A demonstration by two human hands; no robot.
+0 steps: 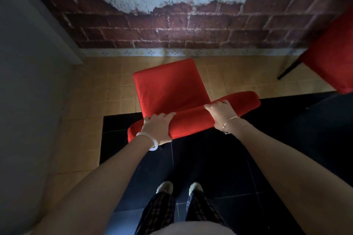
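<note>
Head view: your left grip [158, 129] and right grip [222, 115] are both clamped over the top of the backrest [193, 120] of the red chair [168, 86]. The chair is right in front of you, seat toward the brick wall [172, 30]. 2nd red chair [332, 53] is far right.

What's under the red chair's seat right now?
Tan floor tiles show around the seat, black tiles nearer the backrest, which the left hand and right hand grip. The seat hides the floor directly beneath and whatever supports it.
</note>
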